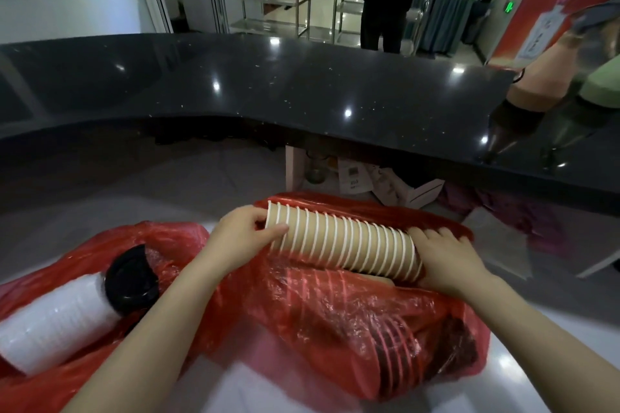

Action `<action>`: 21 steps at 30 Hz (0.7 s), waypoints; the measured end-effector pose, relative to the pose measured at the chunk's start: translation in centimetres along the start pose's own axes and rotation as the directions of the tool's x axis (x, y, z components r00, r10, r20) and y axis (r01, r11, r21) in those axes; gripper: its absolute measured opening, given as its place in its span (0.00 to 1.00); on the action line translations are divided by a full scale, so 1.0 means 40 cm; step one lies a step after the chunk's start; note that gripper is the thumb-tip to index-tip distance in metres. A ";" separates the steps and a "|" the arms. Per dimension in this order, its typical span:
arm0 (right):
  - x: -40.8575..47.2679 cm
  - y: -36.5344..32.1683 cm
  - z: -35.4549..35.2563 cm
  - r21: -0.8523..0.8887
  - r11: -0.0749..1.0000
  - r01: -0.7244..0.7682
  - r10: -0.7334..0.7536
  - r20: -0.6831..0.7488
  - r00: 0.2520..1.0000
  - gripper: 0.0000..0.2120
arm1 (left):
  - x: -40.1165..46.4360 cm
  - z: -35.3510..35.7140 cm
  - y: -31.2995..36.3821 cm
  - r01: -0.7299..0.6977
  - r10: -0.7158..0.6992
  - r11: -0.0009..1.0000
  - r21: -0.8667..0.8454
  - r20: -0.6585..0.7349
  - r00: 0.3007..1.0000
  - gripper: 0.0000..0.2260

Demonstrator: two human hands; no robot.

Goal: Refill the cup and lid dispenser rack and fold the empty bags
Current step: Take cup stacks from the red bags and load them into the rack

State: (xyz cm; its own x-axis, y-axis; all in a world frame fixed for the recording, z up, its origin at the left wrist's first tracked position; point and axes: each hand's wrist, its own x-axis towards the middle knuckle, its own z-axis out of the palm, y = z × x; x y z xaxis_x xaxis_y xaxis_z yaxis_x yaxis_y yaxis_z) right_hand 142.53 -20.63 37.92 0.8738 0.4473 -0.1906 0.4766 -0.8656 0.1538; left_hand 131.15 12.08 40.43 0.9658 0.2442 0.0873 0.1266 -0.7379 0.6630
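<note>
Both hands hold a nested stack of brown cups [342, 240] lying sideways just above the open mouth of a red bag [335, 308], apparently so the stack comes out whole and can go into the rack, which is not in view. The left hand [246, 233] curls round the stack's far-left end, thumb across the front. The right hand [443, 256] cups the right end, fingers bent over it. More cups remain inside the bag. A second red bag [161, 241] at left holds white lids [55, 318] and black lids [131, 280], both on the pale table [570, 345].
</note>
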 end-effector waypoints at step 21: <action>-0.062 0.038 -0.063 0.335 0.934 0.125 -0.048 -0.230 0.972 0.43 | 0.003 -0.090 0.076 -0.132 0.139 0.974 -0.182 0.023 0.990 0.09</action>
State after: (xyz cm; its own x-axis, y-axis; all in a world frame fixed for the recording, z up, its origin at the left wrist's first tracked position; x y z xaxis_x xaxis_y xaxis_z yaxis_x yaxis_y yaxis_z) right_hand 141.34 -22.47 41.05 0.8486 0.5281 0.0299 0.5223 -0.8277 -0.2051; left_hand 130.86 12.13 45.13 0.9790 0.1249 0.1613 -0.0456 -0.6369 0.7696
